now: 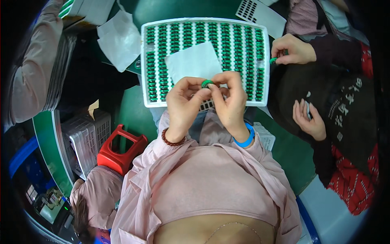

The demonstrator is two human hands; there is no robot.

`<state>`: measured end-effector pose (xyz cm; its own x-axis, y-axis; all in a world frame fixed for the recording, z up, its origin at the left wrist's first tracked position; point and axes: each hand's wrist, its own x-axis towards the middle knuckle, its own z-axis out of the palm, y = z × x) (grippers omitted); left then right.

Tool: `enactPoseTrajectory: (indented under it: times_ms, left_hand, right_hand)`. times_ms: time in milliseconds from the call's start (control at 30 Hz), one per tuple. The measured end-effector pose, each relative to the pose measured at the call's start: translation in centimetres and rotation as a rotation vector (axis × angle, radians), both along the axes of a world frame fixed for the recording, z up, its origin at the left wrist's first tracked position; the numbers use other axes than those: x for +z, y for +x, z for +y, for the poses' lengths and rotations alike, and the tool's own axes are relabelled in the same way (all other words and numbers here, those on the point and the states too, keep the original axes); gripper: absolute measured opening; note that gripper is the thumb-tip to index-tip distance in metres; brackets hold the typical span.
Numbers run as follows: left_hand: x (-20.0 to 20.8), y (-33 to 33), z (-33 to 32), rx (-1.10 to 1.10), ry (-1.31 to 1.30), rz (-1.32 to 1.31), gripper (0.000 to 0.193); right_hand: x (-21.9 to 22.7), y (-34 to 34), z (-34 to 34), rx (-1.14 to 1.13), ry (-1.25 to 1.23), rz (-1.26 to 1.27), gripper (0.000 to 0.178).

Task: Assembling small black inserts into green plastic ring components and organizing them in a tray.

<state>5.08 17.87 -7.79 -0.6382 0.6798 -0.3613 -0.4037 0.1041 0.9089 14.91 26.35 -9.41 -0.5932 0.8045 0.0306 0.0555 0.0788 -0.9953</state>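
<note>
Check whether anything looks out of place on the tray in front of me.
A white paper sheet lies askew across the white tray, against its straight columns of green parts. The leftmost column also seems to have a gap near its top.

I see a red plastic stool (110, 156). Just left of it I have pale latticed crates (87, 132), with a cream-coloured scrap (94, 106) at their top. Below the stool, in my view, is a person in pink (101, 193); lower left of it, equipment (53, 211) too small to identify. Well right of the stool I see a co-worker's dark apron (345, 110).
</note>
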Motion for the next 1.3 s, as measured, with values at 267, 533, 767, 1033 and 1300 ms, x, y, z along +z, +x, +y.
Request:
enactPoseTrajectory:
  times_ms: [267, 533, 767, 1033, 1300]
  left_hand:
    - [-0.8, -5.5, -0.6, 0.001, -0.060, 0.520, 0.017]
    - [-1.8, -16.2, 0.9, -0.057, -0.237, 1.612, 0.015]
    - [-3.3, -16.1, 1.5, -0.077, -0.301, 1.782, 0.011]
    - [-2.6, -16.9, 1.7, -0.073, -0.298, 1.609, 0.020]
    - [-2.5, -18.2, 2.8, -0.224, -0.393, 1.747, 0.013]
  right_hand:
    - [-0.6, 0.1, 0.3, 0.088, -0.172, 0.080, 0.025]
    - [-1.6, -0.4, 0.4, 0.168, 0.013, -0.064, 0.019]
    - [-1.8, -0.2, 0.6, 0.151, -0.020, -0.076, 0.019]
    - [-2.0, 0.1, 0.8, 0.145, -0.028, -0.054, 0.019]
    - [-1.8, 1.1, 1.8, 0.033, 0.041, -0.063, 0.017]
